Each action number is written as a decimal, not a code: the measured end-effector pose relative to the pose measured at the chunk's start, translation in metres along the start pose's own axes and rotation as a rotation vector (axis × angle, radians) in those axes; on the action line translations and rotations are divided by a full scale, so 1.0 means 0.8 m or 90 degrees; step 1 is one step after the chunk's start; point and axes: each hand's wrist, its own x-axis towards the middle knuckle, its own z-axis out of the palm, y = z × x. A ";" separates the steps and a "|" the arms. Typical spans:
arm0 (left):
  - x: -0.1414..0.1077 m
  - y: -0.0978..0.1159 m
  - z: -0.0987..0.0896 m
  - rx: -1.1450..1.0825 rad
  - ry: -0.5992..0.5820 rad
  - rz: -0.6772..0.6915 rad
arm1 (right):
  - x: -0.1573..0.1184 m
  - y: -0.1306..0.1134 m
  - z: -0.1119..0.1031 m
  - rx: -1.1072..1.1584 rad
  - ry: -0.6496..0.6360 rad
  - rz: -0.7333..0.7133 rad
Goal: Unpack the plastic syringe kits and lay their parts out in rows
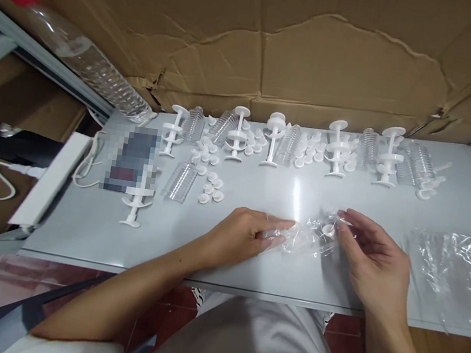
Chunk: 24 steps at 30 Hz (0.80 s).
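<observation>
A small clear plastic bag (300, 239) lies on the grey table in front of me, with a small white round part (328, 230) showing through its right end. My left hand (249, 234) grips the bag's left side between thumb and fingers. At the other end, my right hand (375, 257) pinches the bag's edge beside the white part. Behind the hands runs a row of white plungers (274, 141), clear ribbed barrels (290, 144) and piles of small white discs (310, 150). Another barrel (181, 181), some discs (211, 188) and a plunger (135, 204) lie to the left.
Clear plastic bags (453, 277) lie at the right. A blurred-out dark device (130, 159), a white power strip (51, 180) with cables and a red-capped bottle (90, 57) are at the left. A cardboard wall (321, 66) closes off the back.
</observation>
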 end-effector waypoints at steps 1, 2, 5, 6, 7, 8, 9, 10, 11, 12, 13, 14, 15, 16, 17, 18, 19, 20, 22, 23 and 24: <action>0.002 -0.003 0.002 -0.005 0.005 -0.022 | 0.002 -0.007 0.000 0.027 0.001 0.001; 0.003 -0.005 0.003 -0.012 0.019 -0.042 | 0.004 -0.015 -0.001 0.043 0.009 -0.004; 0.004 -0.012 0.004 -0.052 0.070 -0.076 | 0.009 -0.042 -0.003 0.041 0.053 -0.050; 0.004 -0.015 0.003 -0.064 0.086 -0.077 | 0.009 -0.052 -0.004 0.033 0.065 -0.068; 0.004 -0.017 0.003 -0.074 0.097 -0.073 | 0.010 -0.063 -0.004 0.025 0.074 -0.087; 0.003 -0.020 0.003 -0.084 0.105 -0.066 | 0.010 -0.074 -0.004 0.017 0.084 -0.108; 0.004 -0.022 0.002 -0.096 0.111 -0.062 | 0.009 -0.085 -0.004 0.008 0.095 -0.130; 0.004 -0.023 0.002 -0.108 0.114 -0.060 | 0.009 -0.094 -0.003 -0.001 0.107 -0.152; 0.004 -0.024 0.001 -0.120 0.116 -0.064 | 0.008 -0.103 -0.002 -0.011 0.122 -0.175; 0.005 -0.025 0.000 -0.132 0.117 -0.070 | 0.008 -0.110 0.000 -0.023 0.137 -0.194; 0.006 -0.025 -0.001 -0.141 0.119 -0.079 | 0.008 -0.116 0.001 -0.034 0.147 -0.207; 0.006 -0.025 -0.002 -0.147 0.122 -0.088 | 0.009 -0.120 0.002 -0.039 0.153 -0.214; 0.007 -0.025 -0.003 -0.154 0.127 -0.096 | 0.009 -0.122 0.004 -0.038 0.156 -0.217; 0.007 -0.025 -0.003 -0.161 0.133 -0.101 | 0.010 -0.123 0.004 -0.033 0.155 -0.218; 0.007 -0.025 -0.004 -0.168 0.137 -0.104 | 0.011 -0.122 0.004 -0.028 0.151 -0.213; 0.007 -0.025 -0.004 -0.173 0.139 -0.107 | 0.013 -0.121 0.004 -0.022 0.146 -0.207; 0.006 -0.025 -0.004 -0.173 0.137 -0.109 | 0.015 -0.119 0.003 -0.016 0.146 -0.203; 0.006 -0.026 -0.004 -0.171 0.136 -0.109 | 0.017 -0.116 0.002 -0.016 0.152 -0.202; 0.004 -0.028 -0.003 -0.152 0.128 -0.100 | 0.024 -0.106 0.001 -0.024 0.176 -0.218; 0.003 -0.029 -0.003 -0.135 0.127 -0.085 | 0.028 -0.099 0.000 -0.030 0.186 -0.227; 0.002 -0.031 -0.002 -0.110 0.128 -0.063 | 0.033 -0.090 0.000 -0.039 0.186 -0.229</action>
